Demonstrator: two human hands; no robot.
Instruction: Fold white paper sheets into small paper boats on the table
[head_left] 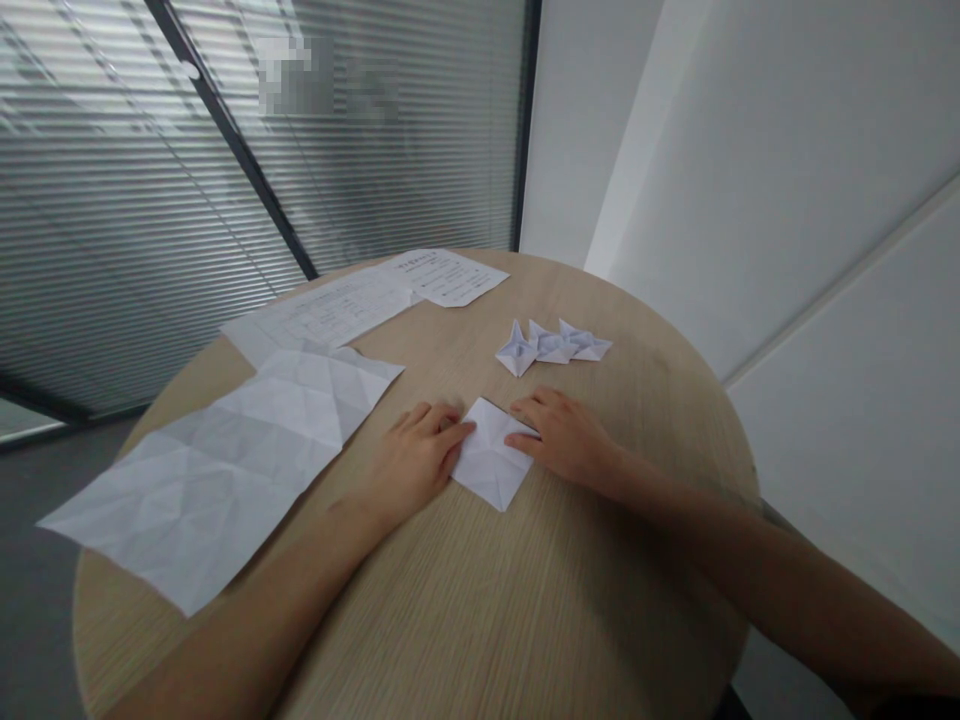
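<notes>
A small white square of folded paper [493, 462] lies flat on the table in front of me, one corner pointing towards me. Crease lines run across its face. At its left corner my left hand [421, 452] has the thumb on top, with the other fingers curled beside the edge. My right hand [564, 435] pinches the right corner, thumb on the upper face and fingers along the far edge. Just beyond lie several folded paper pieces: a star-shaped one [517, 349] on the left, and pointed ones [577, 343] overlapping to its right.
Creased white sheets [225, 470] spread over the left side of the round wooden table [465, 620], one hanging past its edge. Printed sheets [450, 278] lie at the far edge. A glass partition with blinds [420, 150] stands behind, and a white wall [810, 200] on the right.
</notes>
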